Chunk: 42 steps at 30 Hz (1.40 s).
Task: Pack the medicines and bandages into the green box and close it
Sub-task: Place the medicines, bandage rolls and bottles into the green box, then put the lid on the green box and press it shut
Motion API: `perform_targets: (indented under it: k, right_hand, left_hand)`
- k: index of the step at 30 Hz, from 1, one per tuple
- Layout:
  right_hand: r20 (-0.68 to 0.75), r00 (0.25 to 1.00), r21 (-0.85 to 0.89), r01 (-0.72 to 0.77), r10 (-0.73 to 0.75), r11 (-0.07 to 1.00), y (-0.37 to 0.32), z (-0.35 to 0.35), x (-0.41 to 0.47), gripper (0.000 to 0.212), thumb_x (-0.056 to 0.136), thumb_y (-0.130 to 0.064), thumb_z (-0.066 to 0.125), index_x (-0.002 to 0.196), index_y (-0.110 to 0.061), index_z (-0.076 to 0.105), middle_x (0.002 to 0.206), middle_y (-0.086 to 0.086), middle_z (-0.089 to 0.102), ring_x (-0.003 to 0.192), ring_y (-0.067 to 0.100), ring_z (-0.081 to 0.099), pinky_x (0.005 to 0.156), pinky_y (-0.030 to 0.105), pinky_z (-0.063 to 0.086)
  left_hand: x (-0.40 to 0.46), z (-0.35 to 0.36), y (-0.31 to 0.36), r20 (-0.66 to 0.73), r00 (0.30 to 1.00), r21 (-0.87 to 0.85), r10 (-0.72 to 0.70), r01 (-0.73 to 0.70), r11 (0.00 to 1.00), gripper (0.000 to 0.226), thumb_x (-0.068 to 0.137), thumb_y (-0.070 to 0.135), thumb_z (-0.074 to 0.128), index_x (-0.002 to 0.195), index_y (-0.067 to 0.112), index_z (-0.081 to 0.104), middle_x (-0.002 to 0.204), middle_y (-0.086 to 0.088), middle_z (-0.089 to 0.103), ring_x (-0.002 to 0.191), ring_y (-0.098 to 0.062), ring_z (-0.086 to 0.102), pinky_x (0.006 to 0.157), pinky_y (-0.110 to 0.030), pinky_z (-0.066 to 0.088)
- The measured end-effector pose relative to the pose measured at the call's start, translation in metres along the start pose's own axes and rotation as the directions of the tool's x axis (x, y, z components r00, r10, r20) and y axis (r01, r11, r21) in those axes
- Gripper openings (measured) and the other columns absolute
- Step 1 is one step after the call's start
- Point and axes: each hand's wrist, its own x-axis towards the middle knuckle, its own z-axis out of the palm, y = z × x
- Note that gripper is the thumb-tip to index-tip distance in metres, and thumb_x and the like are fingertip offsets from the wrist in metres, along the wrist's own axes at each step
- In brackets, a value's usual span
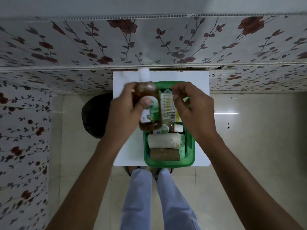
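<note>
I am holding a brown liquid-filled plastic bottle with a white cap and a green-and-white label (148, 105) in my left hand (126, 105), fingers wrapped round its body and thumb pressing on the label. The bottle's long axis is running away from me, cap at the far end, base nearest me, and it is hanging above the left rim of the open green plastic box (167, 161), which is sitting on the white counter (127, 146) just below and to the right of that hand.

My right hand (191, 105) is hovering over the far right part of the box, fingers curled loosely and holding nothing that I can make out; it is blurred. Just left of it, lying in the box, is a flat white printed packet (169, 107), its length also running away from me.

Nearer me than both hands, a white rolled gauze bandage (163, 140) and a brown rolled crepe bandage (164, 154) are lying crosswise. Small bottles (167, 128) are resting between them and the packet.

I judge the bottle needs to go down and slightly right, kept lengthwise beside the packet. No lid is showing.
</note>
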Motion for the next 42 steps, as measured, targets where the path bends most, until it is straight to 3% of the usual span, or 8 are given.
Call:
perform_targets:
  k: [5, 10, 14, 20, 27, 31, 35, 42]
  right_hand:
    - [0.214, 0.977, -0.170, 0.037, 0.000, 0.985, 0.019, 0.022, -0.012, 0.039, 0.081, -0.011, 0.060, 0.119, -0.012, 0.054, 0.107, 0.011, 0.064, 0.097, 0.031, 0.057, 0.079, 0.032, 0.044]
    - [0.273, 0.960, -0.240, 0.128, -0.060, 0.962, 0.028, 0.045, -0.023, 0.058, 0.068, -0.005, 0.072, 0.122, -0.010, 0.051, 0.113, 0.021, 0.052, 0.097, 0.038, 0.056, 0.078, 0.039, 0.052]
    - [0.236, 0.968, -0.266, 0.150, -0.086, 0.952, 0.027, 0.061, -0.031, 0.058, 0.068, 0.004, 0.070, 0.121, -0.007, 0.050, 0.118, 0.023, 0.050, 0.100, 0.037, 0.055, 0.079, 0.040, 0.053]
    - [0.205, 0.970, -0.189, 0.170, -0.130, 0.967, 0.029, 0.046, -0.027, 0.047, 0.071, 0.004, 0.064, 0.116, -0.008, 0.056, 0.113, 0.018, 0.059, 0.099, 0.035, 0.057, 0.081, 0.036, 0.051]
    - [-0.215, 0.930, 0.012, -0.302, 0.297, 0.953, 0.059, -0.014, -0.021, 0.026, 0.086, -0.003, 0.052, 0.106, -0.015, 0.061, 0.102, 0.004, 0.066, 0.081, 0.010, 0.056, 0.069, 0.011, 0.045]
    - [-0.010, 0.830, 0.028, -0.557, 0.558, 0.830, 0.095, -0.013, -0.030, 0.025, 0.084, -0.013, 0.055, 0.108, -0.019, 0.060, 0.098, 0.005, 0.069, 0.087, 0.021, 0.064, 0.084, 0.044, 0.054]
    - [0.153, 0.816, -0.084, -0.551, 0.557, 0.830, 0.096, 0.008, -0.038, 0.030, 0.088, -0.016, 0.054, 0.118, -0.012, 0.055, 0.108, 0.013, 0.067, 0.094, 0.027, 0.063, 0.084, 0.037, 0.052]
    - [0.165, 0.864, -0.279, -0.421, 0.475, 0.863, 0.094, 0.041, -0.038, 0.040, 0.081, -0.011, 0.061, 0.117, -0.005, 0.047, 0.107, 0.019, 0.063, 0.091, 0.035, 0.060, 0.073, 0.036, 0.048]
  left_hand:
    - [-0.005, 0.037, -0.014, 0.055, 0.998, 0.326, 0.038, -0.054, 0.944, 0.040, 0.085, 0.019, 0.061, 0.121, 0.006, 0.052, 0.118, -0.015, 0.057, 0.103, -0.032, 0.058, 0.086, -0.037, 0.044]
    - [-0.003, 0.032, -0.019, -0.134, 0.991, 0.256, 0.022, 0.013, 0.966, 0.043, 0.082, 0.018, 0.065, 0.122, 0.007, 0.054, 0.121, -0.017, 0.051, 0.111, -0.031, 0.052, 0.095, -0.037, 0.044]
    - [0.001, 0.028, -0.037, 0.063, 0.958, 0.165, -0.280, 0.267, 0.949, 0.057, 0.081, 0.027, 0.066, 0.131, 0.008, 0.046, 0.125, -0.015, 0.056, 0.105, -0.029, 0.059, 0.086, -0.032, 0.045]
    - [-0.004, 0.033, -0.040, 0.140, 0.959, 0.214, -0.246, 0.213, 0.953, 0.027, 0.090, 0.029, 0.052, 0.102, 0.006, 0.061, 0.094, -0.016, 0.069, 0.085, -0.032, 0.064, 0.074, -0.042, 0.055]
    - [0.000, 0.029, -0.039, 0.179, 0.955, 0.263, -0.236, 0.184, 0.947, 0.018, 0.088, 0.012, 0.046, 0.084, -0.003, 0.055, 0.065, -0.013, 0.057, 0.072, -0.038, 0.062, 0.068, -0.049, 0.055]
    - [-0.006, 0.027, -0.037, 0.171, 0.955, 0.178, -0.241, 0.211, 0.961, 0.022, 0.086, 0.017, 0.048, 0.081, -0.002, 0.056, 0.071, -0.020, 0.063, 0.068, -0.038, 0.063, 0.062, -0.051, 0.056]
    - [-0.007, 0.006, -0.033, 0.132, 0.956, 0.043, -0.263, 0.260, 0.965, 0.039, 0.075, 0.030, 0.047, 0.092, -0.002, 0.061, 0.083, -0.026, 0.069, 0.070, -0.039, 0.066, 0.064, -0.056, 0.056]
    - [-0.008, -0.035, -0.038, 0.047, 0.960, -0.040, -0.277, 0.279, 0.959, 0.022, 0.088, 0.008, 0.051, 0.078, 0.022, 0.064, 0.075, -0.009, 0.069, 0.060, -0.024, 0.069, 0.053, -0.044, 0.059]
